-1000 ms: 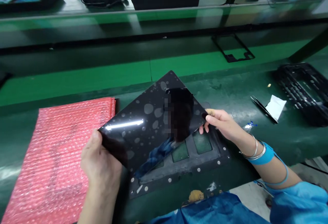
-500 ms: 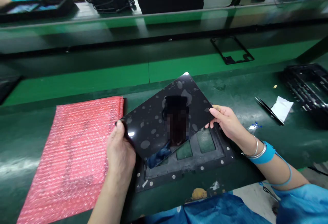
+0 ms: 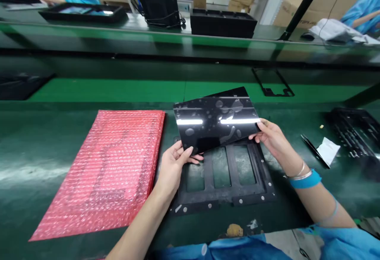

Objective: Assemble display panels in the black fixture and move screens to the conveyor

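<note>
The lower-left corner of a glossy black panel (image 3: 212,127) is pinched by the thumb and fingers of the left hand (image 3: 175,159), its lower-right corner by the right hand (image 3: 274,139); neither hand is nearer. At mid-picture, its long axis is set roughly left to right, slightly higher at the right. A black windowed plate (image 3: 209,173) is partly overlapped from above; the gap cannot be told. The plate is supported by a dark green bench (image 3: 44,141). Red bubble wrap (image 3: 113,173) is placed centre-left, tweezers (image 3: 314,151) centre-right; a black box (image 3: 222,24) is seen at upper centre.
</note>
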`<state>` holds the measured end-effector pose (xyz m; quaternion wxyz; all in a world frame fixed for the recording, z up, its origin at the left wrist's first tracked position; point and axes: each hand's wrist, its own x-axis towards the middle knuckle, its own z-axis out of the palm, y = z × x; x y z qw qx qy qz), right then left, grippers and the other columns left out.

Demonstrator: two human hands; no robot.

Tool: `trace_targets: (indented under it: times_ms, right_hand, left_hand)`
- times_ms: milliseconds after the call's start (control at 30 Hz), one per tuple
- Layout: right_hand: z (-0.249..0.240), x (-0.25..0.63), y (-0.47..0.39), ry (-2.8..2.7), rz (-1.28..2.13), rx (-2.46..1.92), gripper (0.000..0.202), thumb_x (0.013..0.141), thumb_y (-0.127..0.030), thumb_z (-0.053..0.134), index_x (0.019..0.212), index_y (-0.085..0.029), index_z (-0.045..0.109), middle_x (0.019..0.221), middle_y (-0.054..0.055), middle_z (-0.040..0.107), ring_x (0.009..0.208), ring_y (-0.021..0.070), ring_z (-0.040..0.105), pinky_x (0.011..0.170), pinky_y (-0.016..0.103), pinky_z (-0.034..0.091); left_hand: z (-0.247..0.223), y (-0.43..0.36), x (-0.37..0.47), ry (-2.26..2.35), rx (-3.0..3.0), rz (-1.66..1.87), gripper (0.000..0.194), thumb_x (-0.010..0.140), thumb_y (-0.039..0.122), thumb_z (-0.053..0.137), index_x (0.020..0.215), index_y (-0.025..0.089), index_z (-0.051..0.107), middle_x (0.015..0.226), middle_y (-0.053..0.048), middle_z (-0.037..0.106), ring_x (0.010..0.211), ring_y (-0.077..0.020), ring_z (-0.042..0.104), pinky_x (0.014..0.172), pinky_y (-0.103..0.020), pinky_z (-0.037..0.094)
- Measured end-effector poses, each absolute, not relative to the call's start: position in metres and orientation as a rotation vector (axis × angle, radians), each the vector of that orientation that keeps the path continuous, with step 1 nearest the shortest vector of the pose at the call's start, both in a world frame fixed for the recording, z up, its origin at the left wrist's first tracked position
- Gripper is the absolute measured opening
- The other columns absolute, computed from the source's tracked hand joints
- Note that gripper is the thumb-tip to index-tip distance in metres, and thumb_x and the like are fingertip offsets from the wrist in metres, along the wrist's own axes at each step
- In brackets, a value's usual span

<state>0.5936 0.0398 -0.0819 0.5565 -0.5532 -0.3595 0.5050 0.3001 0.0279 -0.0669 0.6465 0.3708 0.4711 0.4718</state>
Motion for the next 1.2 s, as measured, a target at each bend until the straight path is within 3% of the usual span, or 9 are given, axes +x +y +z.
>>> trace_targets:
  times_ms: [133,267,367,467,600,667,833,1000,1200]
  right_hand:
    - [-0.073,0.584,0.090,-0.885,1.139,-1.327,0.053,0.059,-0.059,0.088,0.083,-0.022,0.058,0.067,-0.002,0.063,0.055,0.0173,0.068,0.046,0.025,0.048]
    - [-0.073,0.570,0.146,-0.911,1.035,-1.461,0.038,0.081,-0.054,0.076,0.082,-0.022,0.055,0.067,-0.001,0.061,0.069,0.0185,0.071,0.059,0.027,0.055]
    - [-0.074,0.569,0.174,-0.949,0.926,-1.626,0.031,0.095,-0.048,0.062,0.099,-0.017,0.062,0.086,0.003,0.067,0.080,0.0169,0.069,0.070,0.032,0.058]
    - [-0.075,0.583,0.184,-1.004,0.747,-1.843,0.036,0.098,-0.045,0.059,0.118,-0.016,0.063,0.112,0.007,0.067,0.094,0.0182,0.066,0.083,0.039,0.058]
    - [-0.078,0.610,0.182,-1.085,0.363,-2.106,0.041,0.097,-0.036,0.058,0.133,-0.017,0.056,0.139,0.016,0.056,0.129,0.0303,0.051,0.105,0.052,0.043]
    - [-0.081,0.618,0.181,-1.138,0.225,-2.192,0.046,0.095,-0.028,0.055,0.138,-0.012,0.052,0.143,0.024,0.053,0.138,0.0351,0.041,0.108,0.053,0.036]
    - [-0.079,0.624,0.192,-1.240,0.155,-2.349,0.057,0.085,-0.020,0.056,0.140,-0.007,0.052,0.121,0.028,0.067,0.129,0.0387,0.050,0.105,0.056,0.035]
    - [-0.063,0.629,0.191,-1.326,0.215,-2.398,0.069,0.070,-0.021,0.067,0.138,-0.016,0.057,0.111,0.019,0.073,0.111,0.0366,0.065,0.098,0.053,0.045]
    - [-0.055,0.623,0.111,-1.602,0.320,-2.147,0.058,0.069,-0.027,0.065,0.128,-0.025,0.064,0.111,0.007,0.076,0.108,0.0270,0.070,0.096,0.041,0.052]
  left_hand:
    - [-0.064,0.034,0.292,0.968,0.660,1.239,0.047,0.065,0.039,0.087,0.097,0.016,0.062,0.086,-0.008,0.075,0.076,-0.0249,0.075,0.062,-0.028,0.055]
    - [-0.064,0.039,0.280,0.931,0.602,1.329,0.058,0.072,0.045,0.078,0.119,0.016,0.060,0.101,-0.016,0.077,0.084,-0.0244,0.073,0.069,-0.031,0.055]
    - [-0.063,0.040,0.274,0.939,0.587,1.346,0.052,0.072,0.044,0.076,0.112,0.015,0.063,0.090,-0.013,0.077,0.078,-0.0232,0.071,0.067,-0.031,0.053]
    - [-0.061,0.039,0.272,0.937,0.579,1.327,0.051,0.067,0.045,0.079,0.105,0.014,0.065,0.083,-0.012,0.076,0.073,-0.0220,0.069,0.065,-0.030,0.051]
    - [-0.060,0.036,0.274,0.920,0.581,1.294,0.052,0.066,0.048,0.082,0.101,0.012,0.067,0.081,-0.013,0.075,0.070,-0.0210,0.066,0.064,-0.029,0.050]
    - [-0.060,0.035,0.275,0.906,0.588,1.282,0.048,0.067,0.048,0.082,0.098,0.012,0.069,0.080,-0.013,0.075,0.070,-0.0208,0.066,0.065,-0.029,0.050]
    - [-0.062,0.037,0.275,0.907,0.605,1.278,0.042,0.066,0.047,0.083,0.088,0.012,0.072,0.076,-0.013,0.074,0.067,-0.0201,0.065,0.063,-0.029,0.049]
    - [-0.063,0.039,0.277,0.930,0.650,1.301,0.036,0.067,0.043,0.082,0.083,0.013,0.073,0.075,-0.012,0.074,0.064,-0.0197,0.064,0.062,-0.029,0.048]
    - [-0.056,0.033,0.277,1.006,0.777,1.463,0.027,0.070,0.038,0.078,0.083,0.015,0.071,0.073,-0.009,0.073,0.065,-0.0192,0.065,0.062,-0.029,0.047]
